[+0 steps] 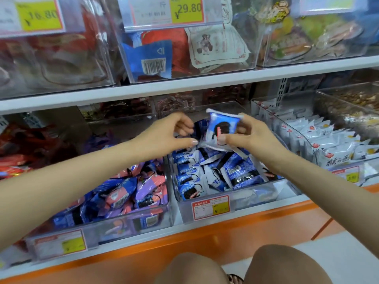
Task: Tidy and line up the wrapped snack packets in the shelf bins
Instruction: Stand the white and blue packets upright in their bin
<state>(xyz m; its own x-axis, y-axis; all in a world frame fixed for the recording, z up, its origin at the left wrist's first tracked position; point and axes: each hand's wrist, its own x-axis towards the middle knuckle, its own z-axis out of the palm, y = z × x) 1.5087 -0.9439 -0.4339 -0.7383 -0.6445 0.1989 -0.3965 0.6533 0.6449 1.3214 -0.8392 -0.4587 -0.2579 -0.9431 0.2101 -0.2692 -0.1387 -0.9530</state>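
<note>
Pinching a small pillow-shaped packet between thumb and fingers, my right hand holds it upright above the middle bin, a clear hard-plastic tray. The wrapper is glossy, blue at the top and white below, with a dark round biscuit printed on it and crimped end seams. At 9 o'clock of it my left hand hangs with fingers loosely curled, gripping nothing; I cannot tell whether its thumb touches the wrapper. At 6 o'clock, matching blue-and-white packets lie heaped at mixed angles in that bin. At 8 o'clock lie crinkly purple-and-pink packets; at 3 o'clock, white packets stand in rows.
</note>
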